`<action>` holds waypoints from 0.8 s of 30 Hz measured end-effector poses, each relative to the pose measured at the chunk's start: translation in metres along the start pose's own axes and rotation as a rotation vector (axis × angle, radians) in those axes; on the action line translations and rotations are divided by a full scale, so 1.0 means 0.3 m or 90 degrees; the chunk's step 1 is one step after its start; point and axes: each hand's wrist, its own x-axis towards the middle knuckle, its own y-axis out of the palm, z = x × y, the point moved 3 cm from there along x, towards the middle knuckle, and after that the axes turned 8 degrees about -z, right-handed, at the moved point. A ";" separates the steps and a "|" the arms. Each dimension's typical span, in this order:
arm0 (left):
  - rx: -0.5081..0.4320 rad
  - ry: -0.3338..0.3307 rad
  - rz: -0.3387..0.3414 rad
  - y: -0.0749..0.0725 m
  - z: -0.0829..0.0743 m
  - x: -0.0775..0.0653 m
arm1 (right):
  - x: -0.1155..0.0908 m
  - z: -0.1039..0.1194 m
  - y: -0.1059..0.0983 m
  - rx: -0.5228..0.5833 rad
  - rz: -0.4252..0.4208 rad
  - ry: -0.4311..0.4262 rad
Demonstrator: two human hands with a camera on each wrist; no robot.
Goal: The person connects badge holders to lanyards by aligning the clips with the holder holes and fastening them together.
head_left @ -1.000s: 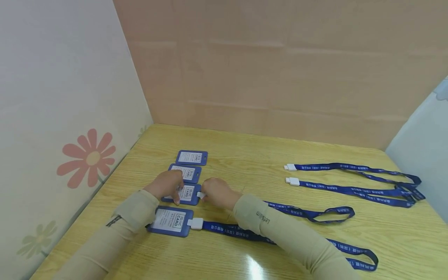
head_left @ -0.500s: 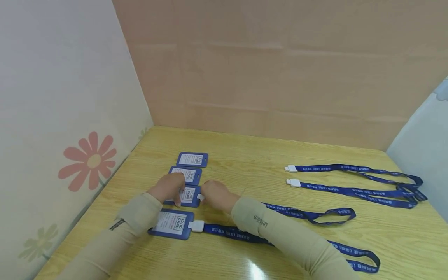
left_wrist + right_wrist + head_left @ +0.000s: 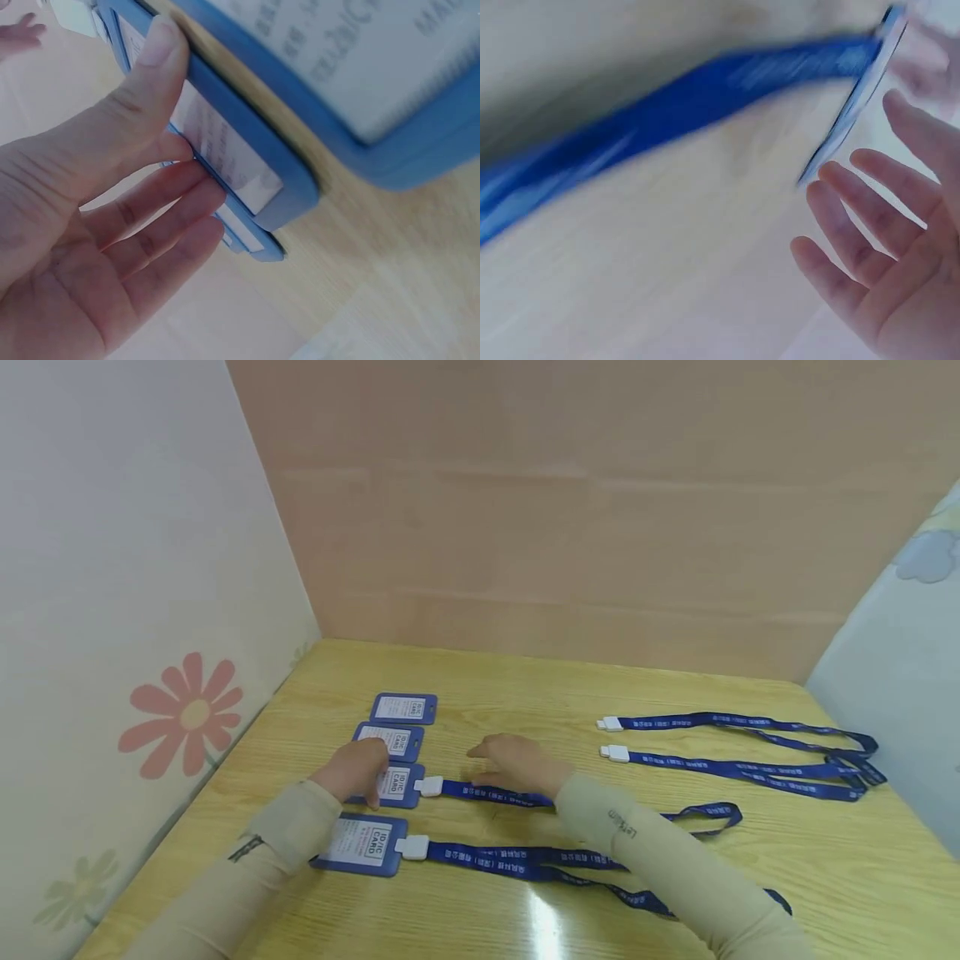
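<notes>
My left hand (image 3: pixel 356 768) pinches a blue ID badge holder (image 3: pixel 399 785) by its long edges, thumb on one side and fingers on the other in the left wrist view. A white clip (image 3: pixel 429 786) sits at that holder's right end, with a blue printed lanyard (image 3: pixel 480 793) running right from it. My right hand (image 3: pixel 521 762) is over this lanyard, fingers apart and holding nothing; the right wrist view shows its spread fingers (image 3: pixel 847 225) beside the blue strap. Nearer me lies another badge holder (image 3: pixel 363 845), joined by its white clip (image 3: pixel 412 847) to a second lanyard (image 3: pixel 517 857).
Two more badge holders without lanyards, the middle one (image 3: pixel 411 742) and the farthest one (image 3: pixel 405 708), lie behind the held one. Two loose lanyards, the upper (image 3: pixel 675 721) and the lower (image 3: pixel 697 764), lie at the right on the wooden table (image 3: pixel 495 693). Walls stand behind and at both sides.
My right hand has let go of the white clip at the held holder and moved right, its fingers opening. The clip now shows in full. My left hand still holds the badge holder.
</notes>
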 end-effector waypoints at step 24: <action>-0.035 -0.009 0.026 0.007 0.018 0.009 | -0.368 -0.539 -0.088 0.061 -0.021 0.265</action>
